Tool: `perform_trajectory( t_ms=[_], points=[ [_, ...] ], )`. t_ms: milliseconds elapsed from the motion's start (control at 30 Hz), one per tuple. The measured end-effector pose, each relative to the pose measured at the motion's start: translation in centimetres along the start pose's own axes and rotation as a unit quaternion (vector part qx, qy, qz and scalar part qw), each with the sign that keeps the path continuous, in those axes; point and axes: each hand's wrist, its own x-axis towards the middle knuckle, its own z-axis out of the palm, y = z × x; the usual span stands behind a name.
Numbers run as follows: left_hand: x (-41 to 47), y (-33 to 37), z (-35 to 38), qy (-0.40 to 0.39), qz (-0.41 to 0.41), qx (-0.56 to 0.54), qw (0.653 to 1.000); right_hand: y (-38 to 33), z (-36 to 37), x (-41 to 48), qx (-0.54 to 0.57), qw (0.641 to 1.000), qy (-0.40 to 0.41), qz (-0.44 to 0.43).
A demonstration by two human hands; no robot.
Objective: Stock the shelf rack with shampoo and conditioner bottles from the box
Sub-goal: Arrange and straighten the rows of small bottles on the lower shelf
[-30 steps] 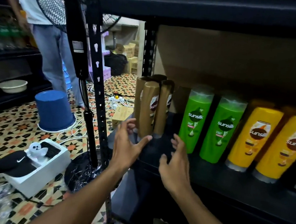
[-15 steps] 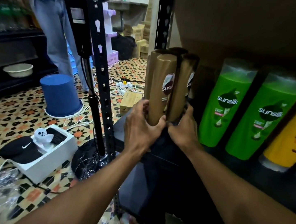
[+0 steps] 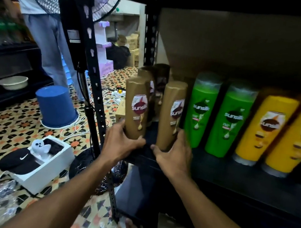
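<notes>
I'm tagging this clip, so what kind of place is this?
Probably a small shop or its stockroom: a black metal shelf rack holds rows of green bottles and yellow bottles of one brand, and cardboard cartons are stacked beyond it.

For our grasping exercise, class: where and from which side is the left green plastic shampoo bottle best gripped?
Probably its upper body, from the open front: the left green plastic shampoo bottle stands upright, tall and slim, its sides crowded.
</notes>
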Motion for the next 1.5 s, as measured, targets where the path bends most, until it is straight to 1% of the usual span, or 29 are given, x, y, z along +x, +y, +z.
perform_trajectory(
  t_ms=[67,133,267,433,500,600,867,1033,1233,1300,1400,1500],
  points=[
    [-0.5,0.1,0.1,-0.028,0.002,-0.006,1.0,0.7,-1.3,-1.5,0.006,1.0,0.014,0.003],
    [-2.2,1.9,1.4,-0.059,0.01,-0.015,0.998,1.5,-4.7,-3.4,0.011,0.999,0.036,0.012],
    [-4.5,5.8,5.7,-0.103,0.038,-0.052,0.993,4.6,-10.5,-5.5,-0.008,0.995,0.093,0.02],
    [-6.5,10.7,11.8,-0.159,0.057,-0.057,0.984,9.4,-17.6,-5.7,-0.06,0.985,0.149,0.057],
    [-7.1,12.1,14.0,-0.177,0.062,-0.07,0.98,11.2,-19.8,-5.4,-0.085,0.981,0.161,0.072],
    [-8.2,13.8,16.7,-0.196,0.071,-0.088,0.974,13.7,-22.4,-5.1,-0.086,0.978,0.168,0.087],
    [-9.2,16.2,20.4,-0.239,0.08,-0.107,0.962,16.3,-24.6,-4.5,-0.093,0.971,0.186,0.118],
    [-9.4,16.6,21.8,-0.236,0.078,-0.113,0.962,16.9,-25.2,-4.5,-0.091,0.97,0.19,0.119],
    [-9.5,16.3,21.4,-0.24,0.08,-0.14,0.957,16.0,-25.0,-6.0,-0.005,0.973,0.188,0.131],
    [-9.7,15.9,21.0,-0.238,0.073,-0.159,0.955,15.3,-25.0,-7.3,0.001,0.97,0.212,0.118],
    [-9.9,14.5,19.6,-0.237,0.071,-0.167,0.954,13.7,-24.5,-9.8,-0.017,0.965,0.254,0.06],
    [-9.6,12.4,16.3,-0.24,0.073,-0.154,0.956,11.1,-22.3,-11.7,-0.018,0.973,0.231,-0.017]
  ],
)
